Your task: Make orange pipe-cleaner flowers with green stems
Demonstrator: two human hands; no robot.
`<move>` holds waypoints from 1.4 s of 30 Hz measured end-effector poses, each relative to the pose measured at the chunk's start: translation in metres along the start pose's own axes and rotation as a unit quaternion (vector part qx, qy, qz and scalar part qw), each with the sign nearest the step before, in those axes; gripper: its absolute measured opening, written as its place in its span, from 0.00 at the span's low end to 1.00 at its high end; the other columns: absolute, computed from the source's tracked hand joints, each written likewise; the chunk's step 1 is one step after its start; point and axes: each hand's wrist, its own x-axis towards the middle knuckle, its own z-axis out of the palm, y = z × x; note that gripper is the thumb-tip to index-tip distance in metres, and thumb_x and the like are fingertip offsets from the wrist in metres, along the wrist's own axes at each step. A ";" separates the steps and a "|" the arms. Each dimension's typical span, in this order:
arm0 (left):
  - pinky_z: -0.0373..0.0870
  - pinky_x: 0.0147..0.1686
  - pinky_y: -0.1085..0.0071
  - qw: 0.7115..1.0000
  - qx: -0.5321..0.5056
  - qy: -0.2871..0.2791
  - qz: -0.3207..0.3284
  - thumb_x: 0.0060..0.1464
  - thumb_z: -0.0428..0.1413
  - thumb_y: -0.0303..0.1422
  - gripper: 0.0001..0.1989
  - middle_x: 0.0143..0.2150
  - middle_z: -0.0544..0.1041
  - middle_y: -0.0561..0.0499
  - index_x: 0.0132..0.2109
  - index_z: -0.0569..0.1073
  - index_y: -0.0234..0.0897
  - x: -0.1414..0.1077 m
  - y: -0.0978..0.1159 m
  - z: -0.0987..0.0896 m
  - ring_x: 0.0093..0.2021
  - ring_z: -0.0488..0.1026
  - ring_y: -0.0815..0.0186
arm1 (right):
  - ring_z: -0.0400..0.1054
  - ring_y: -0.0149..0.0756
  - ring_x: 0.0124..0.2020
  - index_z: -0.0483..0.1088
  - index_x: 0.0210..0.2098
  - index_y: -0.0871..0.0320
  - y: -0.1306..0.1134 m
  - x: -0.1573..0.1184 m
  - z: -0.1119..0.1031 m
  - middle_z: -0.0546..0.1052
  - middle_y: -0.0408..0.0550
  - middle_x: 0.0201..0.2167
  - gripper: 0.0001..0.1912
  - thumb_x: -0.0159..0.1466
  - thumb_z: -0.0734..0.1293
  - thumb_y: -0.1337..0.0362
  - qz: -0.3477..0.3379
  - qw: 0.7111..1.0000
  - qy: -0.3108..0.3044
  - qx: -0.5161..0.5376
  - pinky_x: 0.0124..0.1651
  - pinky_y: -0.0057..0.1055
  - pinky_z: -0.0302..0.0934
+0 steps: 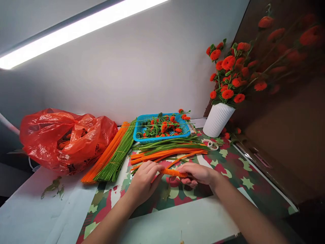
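An orange fuzzy coil [174, 173] stretches between my two hands, just above the patterned table cover. My left hand [147, 178] pinches its left end with fingers pressed together. At the coil's right end, my right hand [196, 173] has its fingers closed round it; part of the grip is hidden. One orange stem [184, 156] runs up and right from near the coil. Right behind the hands lie loose orange stems [152, 155] and green stems [167, 144].
A blue basket [162, 139] holds small orange flowers. Left of it are an orange bundle [105, 154], a green bundle [116, 157] and a red plastic bag [63, 139]. White tape rings [212, 145] lie near a white vase [218, 119] of orange flowers.
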 end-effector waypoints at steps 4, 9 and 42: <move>0.61 0.36 0.67 0.999 0.030 -0.033 0.011 0.60 0.48 0.32 0.08 0.34 0.75 0.48 0.44 0.71 0.38 0.000 0.001 -0.001 0.34 0.66 0.63 | 0.38 0.19 0.13 0.67 0.33 0.63 0.005 0.003 0.003 0.52 0.31 0.13 0.19 0.65 0.58 0.51 0.012 1.000 -0.020 0.005 0.16 0.19 0.35; 0.57 0.38 0.66 0.995 0.032 -0.098 0.008 0.60 0.50 0.36 0.10 0.29 0.75 0.50 0.43 0.74 0.42 0.001 0.002 -0.003 0.31 0.66 0.64 | 0.40 0.20 0.15 0.67 0.29 0.62 0.005 0.003 0.011 0.53 0.33 0.15 0.22 0.62 0.61 0.47 -0.022 0.998 -0.008 -0.052 0.16 0.21 0.35; 0.67 0.28 0.73 0.745 -0.574 -0.064 -0.333 0.46 0.63 0.38 0.12 0.28 0.71 0.51 0.33 0.74 0.33 0.006 0.010 -0.005 0.25 0.68 0.70 | 0.43 0.21 0.10 0.63 0.39 0.58 0.022 0.016 0.038 0.57 0.31 0.13 0.16 0.65 0.58 0.50 -0.060 0.969 -0.142 0.193 0.18 0.23 0.41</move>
